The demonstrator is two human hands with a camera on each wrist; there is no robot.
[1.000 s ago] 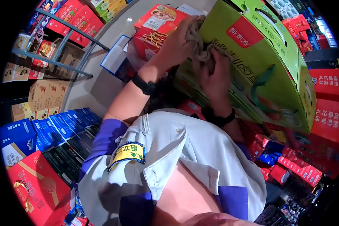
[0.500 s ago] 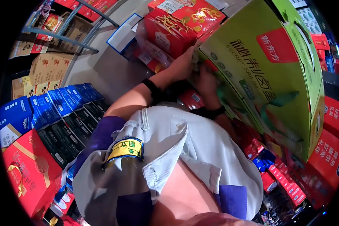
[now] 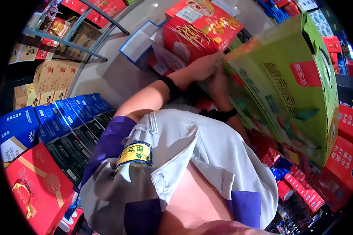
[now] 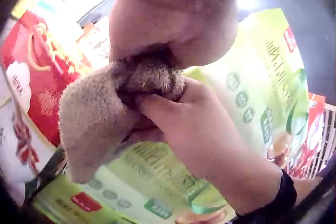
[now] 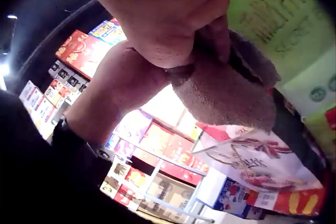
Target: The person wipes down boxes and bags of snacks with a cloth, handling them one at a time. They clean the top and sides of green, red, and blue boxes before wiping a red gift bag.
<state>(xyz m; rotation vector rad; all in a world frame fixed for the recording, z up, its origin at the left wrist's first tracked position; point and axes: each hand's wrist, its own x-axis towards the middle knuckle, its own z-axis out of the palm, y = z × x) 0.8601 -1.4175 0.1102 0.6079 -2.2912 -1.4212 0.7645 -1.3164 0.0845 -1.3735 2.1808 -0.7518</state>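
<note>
Both hands hold a grey-brown towelling cloth (image 4: pixel 89 124), folded and bunched between them. My left hand (image 3: pixel 204 67) grips it from the left, its fingers mostly hidden in the left wrist view. With thumb and fingers, my right hand (image 4: pixel 197 116) pinches the bunched middle. The loose part of the cloth hangs down in the right wrist view. Both hands are close to the left edge of a large green gift box (image 3: pixel 278 90) with a red label, in front of my chest. Another green box (image 3: pixel 249 102) stands against it.
Red gift boxes with gold cords (image 3: pixel 192 41) stand beyond the left hand, beside a blue-edged box (image 3: pixel 139 41). A metal rail frame (image 3: pixel 70 37) is at upper left. Rows of blue cartons (image 3: pixel 70 111) and a red gift box (image 3: pixel 39 184) lie left; red cartons (image 3: pixel 343 156) line the right.
The hands with the cloth have come down off the green box's printed face to its left edge, closer together. The camera view has shifted, and the green box appears lower and farther right.
</note>
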